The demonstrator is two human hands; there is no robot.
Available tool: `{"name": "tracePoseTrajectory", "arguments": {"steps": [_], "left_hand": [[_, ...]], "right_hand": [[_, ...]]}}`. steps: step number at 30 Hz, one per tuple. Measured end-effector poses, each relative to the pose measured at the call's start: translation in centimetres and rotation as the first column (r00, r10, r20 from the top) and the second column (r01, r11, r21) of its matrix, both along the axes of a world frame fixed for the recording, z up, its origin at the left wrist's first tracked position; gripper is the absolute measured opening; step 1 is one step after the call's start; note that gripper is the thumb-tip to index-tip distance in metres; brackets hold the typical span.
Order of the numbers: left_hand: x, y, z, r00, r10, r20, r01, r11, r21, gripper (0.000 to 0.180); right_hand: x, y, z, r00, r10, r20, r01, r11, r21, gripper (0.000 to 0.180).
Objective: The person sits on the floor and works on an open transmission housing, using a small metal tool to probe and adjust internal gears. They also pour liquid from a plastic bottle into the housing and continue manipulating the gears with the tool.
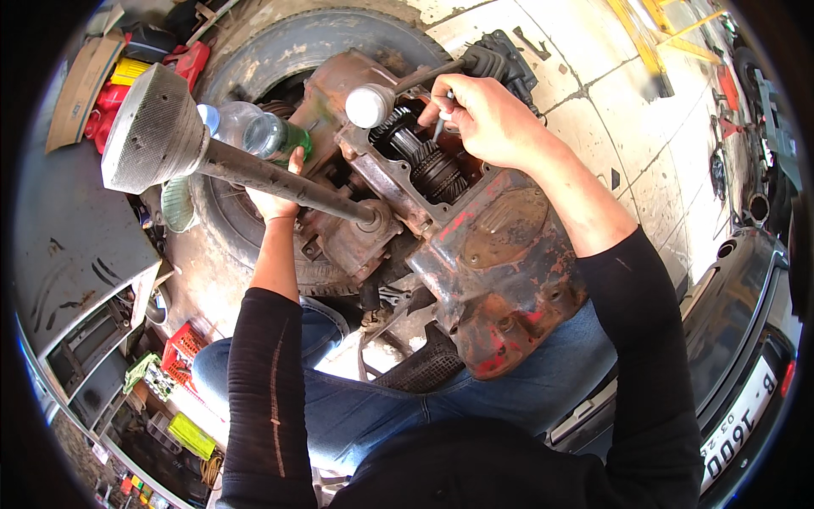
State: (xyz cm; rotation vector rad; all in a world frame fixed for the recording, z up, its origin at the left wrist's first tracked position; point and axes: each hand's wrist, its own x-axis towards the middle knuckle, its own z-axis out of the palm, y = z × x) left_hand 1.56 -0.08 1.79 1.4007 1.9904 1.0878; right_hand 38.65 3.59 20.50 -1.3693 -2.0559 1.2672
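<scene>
My left hand (275,202) is partly behind a long metal shaft, its fingers round the base of a clear, green-tinted plastic bottle (280,138), which lies tilted. My right hand (487,119) is over the open top of a rusty gearbox housing (500,229). Its fingers pinch a thin, pale stick-like tool (439,129) pointing down into the opening; its exact kind is unclear. Toothed gears (432,165) on a shaft show inside, below my right hand. A lever with a round white knob (369,106) stands left of that hand.
The metal shaft (271,182) with its wide, flared head (153,131) rises between my arms and the left bench (76,229). A large tyre (339,34) lies behind the housing. Black mechanical parts (500,64) sit on the tiles beyond. A dark car (738,314) stands at right.
</scene>
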Motion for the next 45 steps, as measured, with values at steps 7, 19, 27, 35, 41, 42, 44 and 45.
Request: {"name": "tracePoseTrajectory", "arguments": {"steps": [7,19,27,35,41,42,44,45], "left_hand": [[-1.0,0.2,-1.5,1.000,0.001,-0.026,0.000,0.999,0.037,0.108],[-0.8,0.2,-1.8,0.996,0.049,-0.068,-0.035,0.981,0.192,0.062],[-0.8,0.2,-1.8,0.997,0.044,-0.066,-0.030,0.979,0.201,0.061],[-0.9,0.2,-1.1,1.000,0.013,-0.027,-0.011,0.998,0.056,0.099],[-0.8,0.1,-0.9,1.000,-0.002,0.014,0.002,1.000,-0.029,0.120],[-0.7,0.2,-1.1,1.000,-0.002,0.026,0.003,1.000,-0.019,0.120],[-0.7,0.2,-0.9,1.000,-0.006,-0.025,0.005,0.999,-0.038,0.120],[-0.7,0.2,-0.9,0.999,-0.009,-0.049,0.007,0.999,-0.047,0.120]], "right_hand": [[-1.5,-1.0,-0.1,0.983,0.149,0.110,-0.149,0.989,-0.012,0.025],[-1.3,-0.8,-0.7,0.991,0.027,0.134,-0.041,0.994,0.106,0.016],[-0.5,-0.3,-1.9,0.995,-0.092,-0.038,0.098,0.970,0.220,0.014],[-1.3,-0.7,-2.6,1.000,-0.012,0.020,0.009,0.989,0.149,0.016],[-0.9,-0.9,-3.1,0.990,-0.042,0.137,0.022,0.989,0.144,0.013],[-1.0,-1.1,-3.4,0.988,-0.026,0.153,0.008,0.993,0.118,0.013],[-1.2,-0.7,-2.5,0.995,-0.094,0.023,0.093,0.993,0.067,0.015],[-1.2,-0.5,-2.2,0.991,-0.131,-0.041,0.133,0.990,0.037,0.016]]}}
